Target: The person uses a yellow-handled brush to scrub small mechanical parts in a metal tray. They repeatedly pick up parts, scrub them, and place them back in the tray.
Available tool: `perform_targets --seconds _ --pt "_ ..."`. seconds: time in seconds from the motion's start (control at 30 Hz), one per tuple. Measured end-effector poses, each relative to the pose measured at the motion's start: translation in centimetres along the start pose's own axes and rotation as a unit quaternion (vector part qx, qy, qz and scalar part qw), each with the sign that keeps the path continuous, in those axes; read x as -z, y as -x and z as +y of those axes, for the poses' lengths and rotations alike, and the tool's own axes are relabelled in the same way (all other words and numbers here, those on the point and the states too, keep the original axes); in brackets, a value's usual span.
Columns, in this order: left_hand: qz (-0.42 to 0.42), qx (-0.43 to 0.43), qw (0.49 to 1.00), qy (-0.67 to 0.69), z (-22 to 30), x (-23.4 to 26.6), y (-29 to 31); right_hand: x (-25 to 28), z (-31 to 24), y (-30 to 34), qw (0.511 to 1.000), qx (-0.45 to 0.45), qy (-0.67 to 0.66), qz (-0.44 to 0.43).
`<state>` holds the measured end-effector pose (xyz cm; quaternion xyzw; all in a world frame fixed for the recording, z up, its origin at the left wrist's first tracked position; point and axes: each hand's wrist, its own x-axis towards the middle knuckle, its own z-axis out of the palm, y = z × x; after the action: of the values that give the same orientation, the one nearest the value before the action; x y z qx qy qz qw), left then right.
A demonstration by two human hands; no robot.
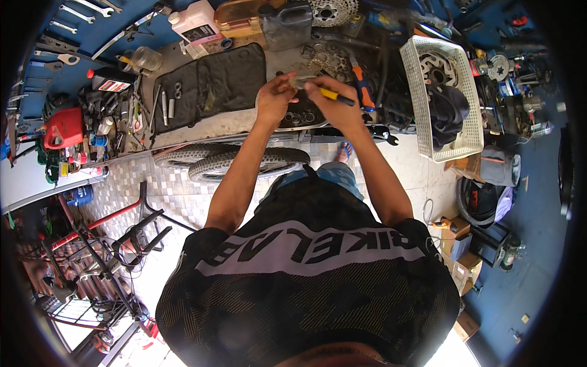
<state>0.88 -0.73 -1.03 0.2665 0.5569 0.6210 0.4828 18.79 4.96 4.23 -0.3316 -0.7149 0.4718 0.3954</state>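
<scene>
Over the workbench [202, 127] my two hands are close together. My right hand [333, 110] grips a slim tool with a yellow-and-black handle [337, 96]; its shaft points left, and its kind is not clear. My left hand [276, 101] has its fingers bent and pinched near the tool's tip, around a small thing too small to name. Just below the hands are several round metal parts [299, 117] on a dark surface. A screwdriver with an orange-and-blue handle [362, 88] lies right of my right hand. Cogs [327, 60] lie beyond the hands.
Left of my hands a black cloth mat [211, 88] covers part of the bench. A white plastic basket [477, 137] with a disc and dark cloth stands right. Bottles and a pink-labelled jug [194, 23] line the back. Tyres [244, 164] show below the bench edge.
</scene>
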Motion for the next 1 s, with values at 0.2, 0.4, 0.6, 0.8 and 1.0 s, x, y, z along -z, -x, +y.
perform_targets --seconds 0.2,0.4,0.6,0.8,1.0 --pt "0.036 -0.018 0.996 -0.083 0.1 -0.1 0.2 0.9 1.0 -0.4 0.993 0.009 0.120 0.012" --pt "0.047 -0.073 0.982 -0.167 -0.4 -0.1 -0.1 0.3 0.2 -0.3 0.985 0.012 0.169 0.021" --pt "0.048 -0.084 0.967 -0.236 -0.5 -0.2 -0.4 0.1 -0.6 -0.1 0.988 0.026 0.152 0.028" --pt "0.046 -0.087 0.961 -0.259 -0.6 0.0 -0.4 -0.1 -2.3 0.2 0.987 0.042 0.152 0.022" --pt "0.055 -0.102 0.965 -0.233 -1.4 0.5 -0.3 -0.2 -2.0 0.3 0.988 0.055 0.143 0.021"
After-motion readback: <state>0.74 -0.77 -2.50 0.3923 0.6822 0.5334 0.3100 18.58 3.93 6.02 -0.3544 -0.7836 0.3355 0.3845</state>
